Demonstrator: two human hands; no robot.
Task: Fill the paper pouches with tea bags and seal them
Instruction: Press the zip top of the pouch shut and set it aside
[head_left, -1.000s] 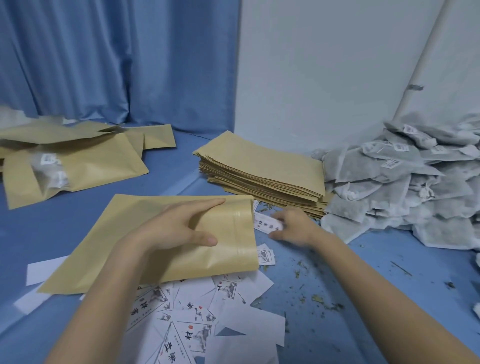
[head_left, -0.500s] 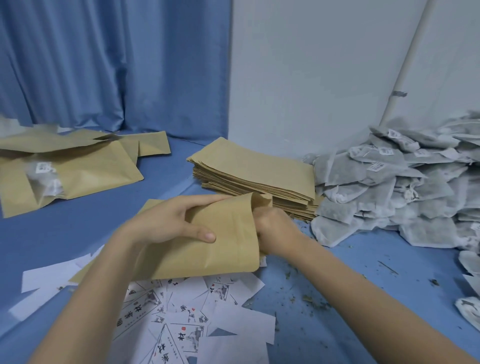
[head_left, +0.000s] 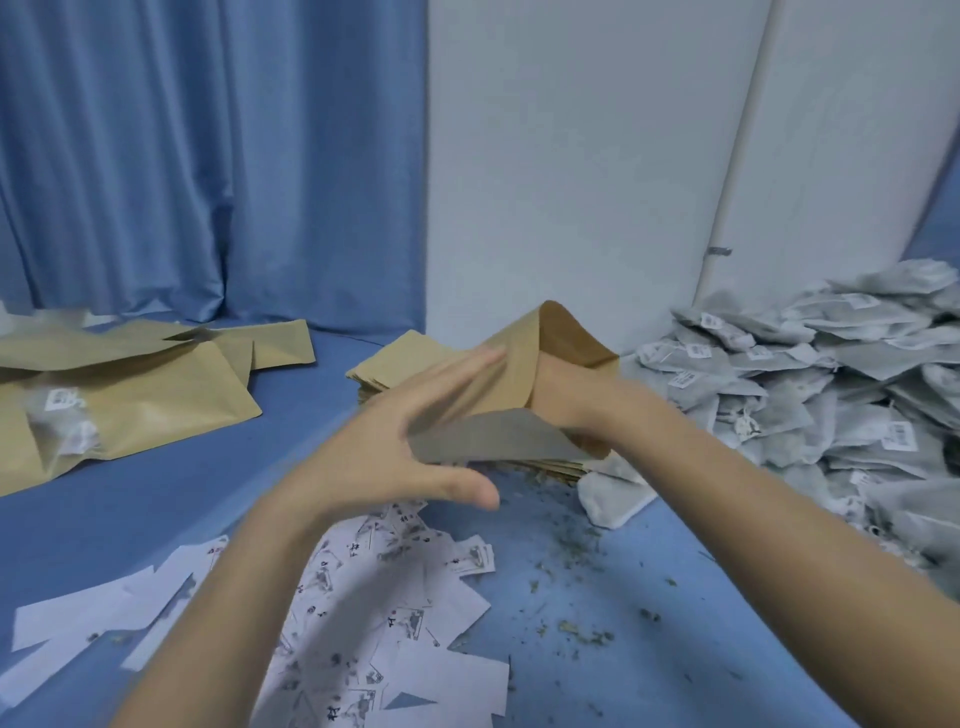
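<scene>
Blue desk (head_left: 156, 499) carries tea bags (head_left: 810, 395) heaped at its right edge and filled pouches (head_left: 130, 395) at the left. Lifted off the desk since a second ago, the pouch (head_left: 519, 364) now hangs mid-desk, mouth opened. The left hand (head_left: 395, 447) steadies it with fingers spread, while the right hand (head_left: 558, 387) has gone inside, its grip hidden; filling looks next.
</scene>
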